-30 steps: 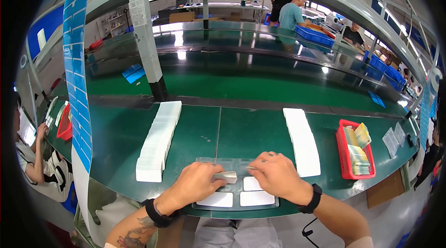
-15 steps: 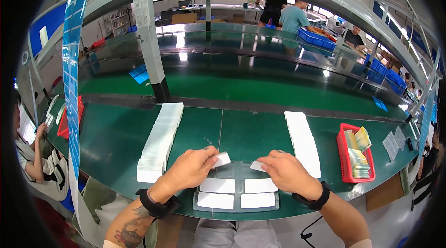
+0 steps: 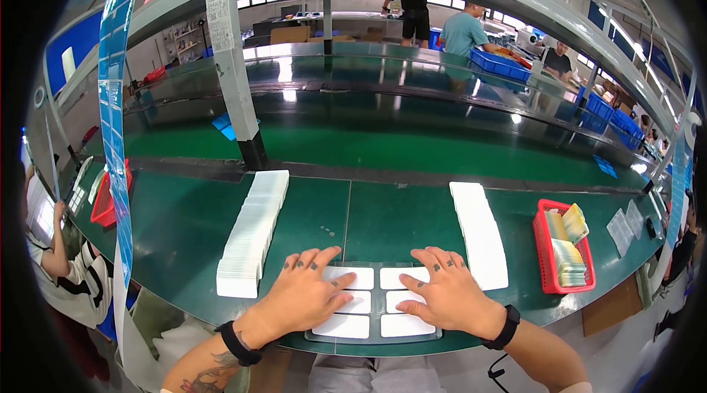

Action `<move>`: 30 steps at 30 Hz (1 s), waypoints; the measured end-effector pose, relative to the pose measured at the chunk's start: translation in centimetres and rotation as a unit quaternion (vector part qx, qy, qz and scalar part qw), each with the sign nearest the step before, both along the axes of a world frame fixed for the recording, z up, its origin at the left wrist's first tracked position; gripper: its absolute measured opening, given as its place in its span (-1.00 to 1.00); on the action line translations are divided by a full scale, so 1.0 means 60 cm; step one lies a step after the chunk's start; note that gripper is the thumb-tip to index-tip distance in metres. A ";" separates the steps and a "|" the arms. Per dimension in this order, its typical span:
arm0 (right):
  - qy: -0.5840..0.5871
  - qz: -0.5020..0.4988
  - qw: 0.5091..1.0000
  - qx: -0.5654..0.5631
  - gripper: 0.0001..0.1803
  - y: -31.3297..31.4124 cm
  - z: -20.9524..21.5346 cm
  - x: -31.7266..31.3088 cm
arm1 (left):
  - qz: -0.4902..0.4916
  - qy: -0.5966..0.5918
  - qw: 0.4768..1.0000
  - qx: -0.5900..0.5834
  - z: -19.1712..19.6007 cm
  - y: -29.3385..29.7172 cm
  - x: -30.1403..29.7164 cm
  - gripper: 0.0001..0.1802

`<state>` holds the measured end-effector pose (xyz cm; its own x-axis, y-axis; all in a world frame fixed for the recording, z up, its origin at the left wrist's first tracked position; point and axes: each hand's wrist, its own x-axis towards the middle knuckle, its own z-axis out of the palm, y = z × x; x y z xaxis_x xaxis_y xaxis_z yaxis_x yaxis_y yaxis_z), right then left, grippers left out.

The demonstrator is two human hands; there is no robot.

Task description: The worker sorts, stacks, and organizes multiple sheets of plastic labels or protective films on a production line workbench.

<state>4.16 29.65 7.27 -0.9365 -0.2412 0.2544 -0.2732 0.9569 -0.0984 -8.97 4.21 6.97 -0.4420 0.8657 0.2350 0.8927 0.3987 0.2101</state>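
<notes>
A flat tray point(image 3: 373, 334) holding several white rectangular cards lies at the near edge of the green workbench. My left hand point(image 3: 305, 296) lies flat with spread fingers on the cards in the tray's left column. My right hand point(image 3: 445, 296) lies flat the same way on the right column. Neither hand grips anything. A long row of stacked white cards point(image 3: 252, 229) runs along the left of the tray, and a second row of white cards point(image 3: 479, 231) runs along its right.
A red basket point(image 3: 546, 260) with yellowish packets sits at the right, loose papers point(image 3: 626, 222) beyond it. A grey post point(image 3: 236, 91) rises behind the left stack. A seated person point(image 3: 62, 275) is at my left; other people work at blue bins point(image 3: 501, 63) far back.
Both hands were holding cards just above the tray; now the cards lie in the tray and both palms press flat on them.
</notes>
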 end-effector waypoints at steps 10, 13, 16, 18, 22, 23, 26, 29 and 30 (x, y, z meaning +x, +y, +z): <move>-0.007 -0.026 0.999 0.023 -0.34 -0.010 0.017 0.051 | 0.020 0.106 0.992 -0.063 0.013 0.000 0.019 -0.49; -0.004 -0.021 1.000 -0.003 -0.33 -0.016 0.014 0.081 | 0.011 0.081 0.996 -0.040 0.009 -0.008 0.030 -0.47; -0.002 -0.016 1.000 -0.003 -0.33 -0.025 -0.002 0.097 | 0.001 0.044 0.999 -0.016 0.015 -0.021 0.069 -0.38; 0.014 0.007 1.000 0.007 -0.32 -0.030 -0.023 0.100 | -0.027 0.051 0.997 -0.042 0.004 -0.023 0.095 -0.35; -0.004 -0.015 1.000 -0.003 -0.32 -0.042 -0.024 0.100 | -0.027 0.096 0.994 -0.047 -0.018 -0.024 0.100 -0.34; -0.005 -0.015 1.000 -0.003 -0.32 -0.040 -0.026 0.100 | -0.023 0.100 0.994 -0.038 -0.022 -0.026 0.097 -0.34; -0.010 -0.007 1.000 -0.020 -0.32 -0.031 -0.025 0.095 | -0.026 0.092 0.995 -0.031 -0.028 -0.025 0.092 -0.35; -0.047 -0.006 0.998 -0.027 -0.30 -0.038 -0.013 0.087 | -0.008 0.064 0.997 -0.048 -0.009 -0.015 0.101 -0.36; -0.028 0.004 0.999 -0.023 -0.29 -0.049 -0.008 0.088 | -0.007 0.064 0.997 -0.048 -0.012 -0.016 0.103 -0.36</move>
<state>9.42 26.72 6.80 -0.9475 -0.2384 0.2132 -0.2743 0.9486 -0.1579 -2.80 3.23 6.26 -0.4014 0.8928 0.2044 0.9154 0.3987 0.0564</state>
